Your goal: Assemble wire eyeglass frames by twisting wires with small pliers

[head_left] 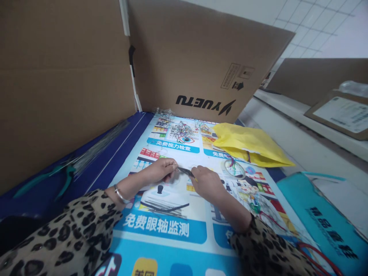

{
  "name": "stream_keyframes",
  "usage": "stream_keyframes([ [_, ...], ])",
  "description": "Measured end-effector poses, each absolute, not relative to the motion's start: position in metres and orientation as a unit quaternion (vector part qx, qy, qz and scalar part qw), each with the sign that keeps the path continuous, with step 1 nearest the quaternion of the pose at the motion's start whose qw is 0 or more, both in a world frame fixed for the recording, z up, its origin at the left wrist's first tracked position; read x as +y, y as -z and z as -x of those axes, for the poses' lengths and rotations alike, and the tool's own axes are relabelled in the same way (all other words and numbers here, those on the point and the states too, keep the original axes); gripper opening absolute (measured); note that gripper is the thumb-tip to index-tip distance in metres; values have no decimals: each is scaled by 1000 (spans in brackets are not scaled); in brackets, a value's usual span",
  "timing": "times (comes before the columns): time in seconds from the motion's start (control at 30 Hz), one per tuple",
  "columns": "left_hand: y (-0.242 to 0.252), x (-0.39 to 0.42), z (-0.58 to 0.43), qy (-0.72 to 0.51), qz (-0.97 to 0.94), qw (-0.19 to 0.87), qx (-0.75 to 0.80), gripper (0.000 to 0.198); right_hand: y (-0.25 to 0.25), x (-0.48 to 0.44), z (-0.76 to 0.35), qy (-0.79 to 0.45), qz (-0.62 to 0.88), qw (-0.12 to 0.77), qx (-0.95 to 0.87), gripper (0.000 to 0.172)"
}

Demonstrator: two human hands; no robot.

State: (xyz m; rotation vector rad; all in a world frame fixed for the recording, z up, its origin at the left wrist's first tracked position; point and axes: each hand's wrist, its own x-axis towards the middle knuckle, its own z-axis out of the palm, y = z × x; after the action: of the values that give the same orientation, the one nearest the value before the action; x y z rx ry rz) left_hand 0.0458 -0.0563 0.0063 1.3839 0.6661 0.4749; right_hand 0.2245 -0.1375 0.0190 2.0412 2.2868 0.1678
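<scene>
My right hand is closed around a small pair of pliers, whose dark jaws point left. My left hand is pinched at the tip of those jaws; whatever its fingers grip is too small to make out. Both hands are over a printed sheet on the table. Just below them lie several thin dark and grey strips. A tangle of fine wire with coloured strands rests farther back on the sheet.
Cardboard panels stand at the back and left. Left of the sheet are a bundle of straight wires and a teal-handled tool. On the right lie a yellow pouch, a clear ring and a teal box.
</scene>
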Motion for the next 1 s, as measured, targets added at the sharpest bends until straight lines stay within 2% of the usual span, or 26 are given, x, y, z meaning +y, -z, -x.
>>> stream_keyframes([
  [0.53, -1, -54, -50, -252, -618, 667, 331, 17, -17, -138, -227, -80, -680, -29, 728, 16],
  [1.0, -2, -55, -50, -226, -625, 661, 349, 20, -13, -136, -227, -96, -676, 1, 730, 20],
])
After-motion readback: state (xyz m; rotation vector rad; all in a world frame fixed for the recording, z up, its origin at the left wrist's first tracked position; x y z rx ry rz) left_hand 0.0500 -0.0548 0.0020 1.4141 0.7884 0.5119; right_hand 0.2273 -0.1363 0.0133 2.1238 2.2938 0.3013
